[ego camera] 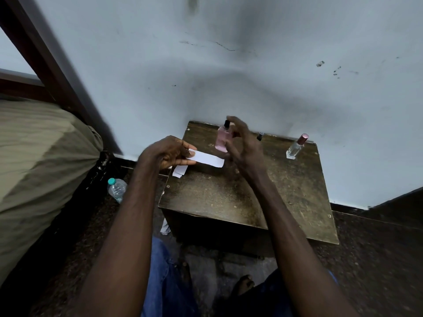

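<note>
My right hand grips a small pink perfume bottle with a black spray nozzle, held upright above the far part of a worn wooden table. A fingertip sits by the nozzle. My left hand pinches one end of a white paper strip, which points right, its free end just below the pink bottle. More white paper pieces lie under my left hand at the table's left edge.
A clear perfume bottle with a rose-coloured cap stands at the table's far right. A small dark cap shows behind my right hand. A plastic water bottle lies on the floor beside a bed. A paper scrap lies below the table.
</note>
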